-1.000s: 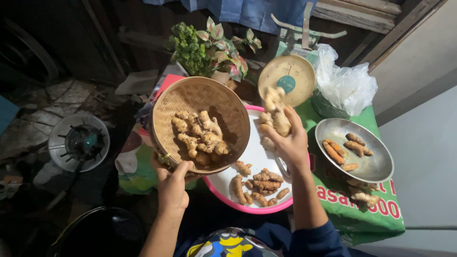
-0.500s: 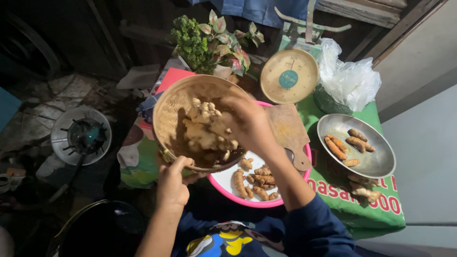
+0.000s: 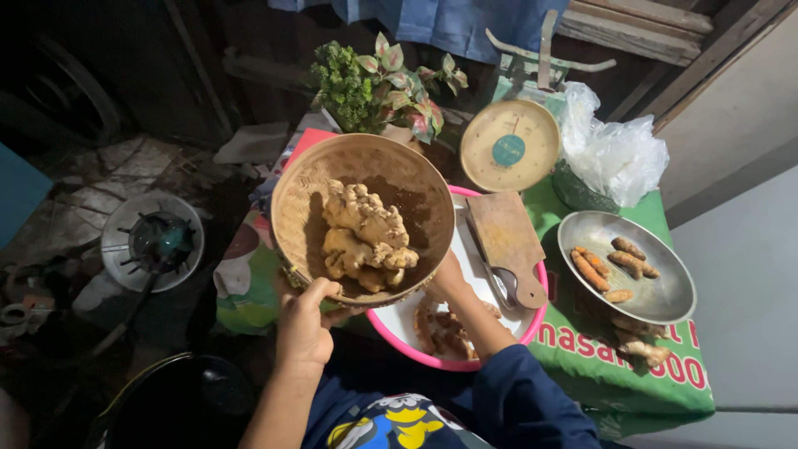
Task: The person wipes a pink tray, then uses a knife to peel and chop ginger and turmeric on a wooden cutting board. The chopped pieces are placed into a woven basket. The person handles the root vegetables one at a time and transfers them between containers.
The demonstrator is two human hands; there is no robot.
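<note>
Head view: the left grip [image 3: 303,328] clenched the basket [image 3: 363,218] rim; the right grip [image 3: 447,281] sat under its far edge, its hold hidden. Ginger [image 3: 363,233] lay inside, above a pink basin [image 3: 465,333]. Beyond: board [image 3: 507,241], round scale [image 3: 509,145], white bag [image 3: 611,154], steel tray [image 3: 657,291], green red-lettered cloth [image 3: 632,366].

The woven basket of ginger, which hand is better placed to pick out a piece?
Probably the right hand: it only props the woven basket beside the ginger. The left hand grips the near rim, carrying it.
</note>
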